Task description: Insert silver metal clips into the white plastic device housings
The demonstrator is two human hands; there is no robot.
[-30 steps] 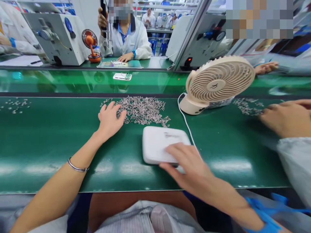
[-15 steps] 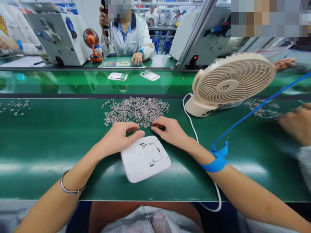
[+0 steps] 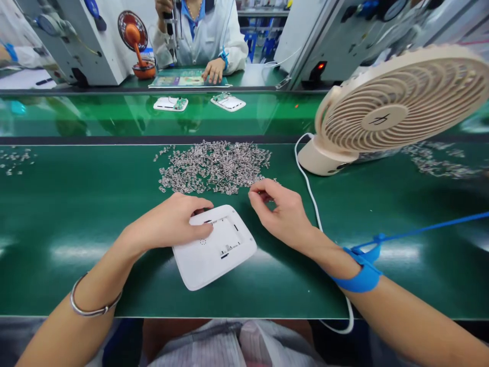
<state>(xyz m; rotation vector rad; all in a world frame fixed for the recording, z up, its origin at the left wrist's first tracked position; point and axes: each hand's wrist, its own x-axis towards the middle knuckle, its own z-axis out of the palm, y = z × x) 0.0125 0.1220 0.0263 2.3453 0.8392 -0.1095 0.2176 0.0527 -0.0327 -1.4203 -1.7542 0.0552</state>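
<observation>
A white plastic housing with a square recess and a cluster of small holes lies tilted on the green tabletop. My left hand grips its upper left edge, thumb on top and fingers beyond the far edge. Just right of the housing, my right hand is closed, thumb and forefinger pinched together. Whatever sits between those fingertips is too small to make out. Beyond both hands spreads a heap of small metal clips, close to my right fingertips.
A beige fan stands at the right with its white cable running to the front edge. A blue cord leads right from my wrist strap. Across a green strip holding two white housings, a co-worker's hand rests on a sheet.
My left thumb has moved onto the housing, which has shifted slightly left. My right hand has drawn back from the heap, its fingertips now pinched. The view has tipped downward.
</observation>
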